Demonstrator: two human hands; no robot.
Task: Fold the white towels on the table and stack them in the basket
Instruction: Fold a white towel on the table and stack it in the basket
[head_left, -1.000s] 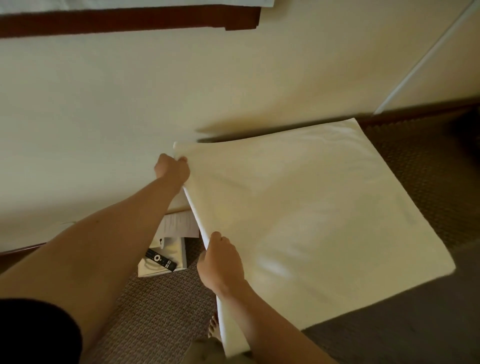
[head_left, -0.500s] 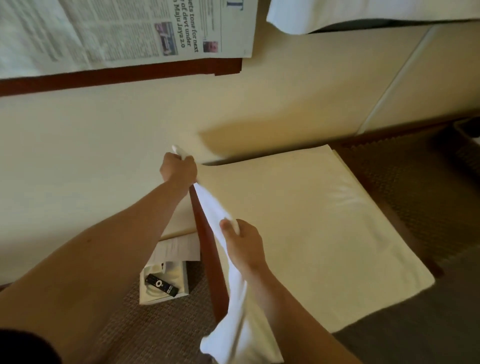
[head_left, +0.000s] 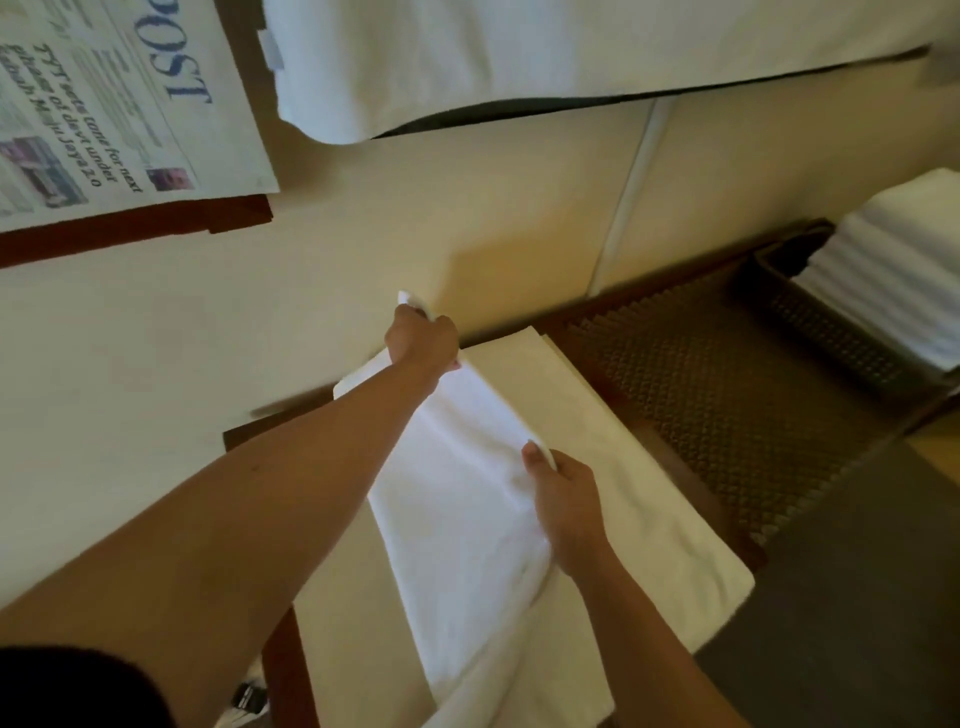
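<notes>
A white towel (head_left: 467, 499) stretches between two hands above the cream table (head_left: 156, 395) near its dark wooden edge, the left hand (head_left: 423, 338) clenched on the far corner and the right hand (head_left: 563, 499) pinching the near fold, thumb on top, the rest drooping toward the person. Half a second earlier the towel hung narrower and lower; now it is drawn up and spread wider. Right of the towel, past a strip of patterned carpet (head_left: 727, 395), a dark woven basket (head_left: 831, 332) holds stacked folded towels (head_left: 898, 270). Beyond the towel lie a newspaper (head_left: 114, 114) and another white towel (head_left: 519, 57).
</notes>
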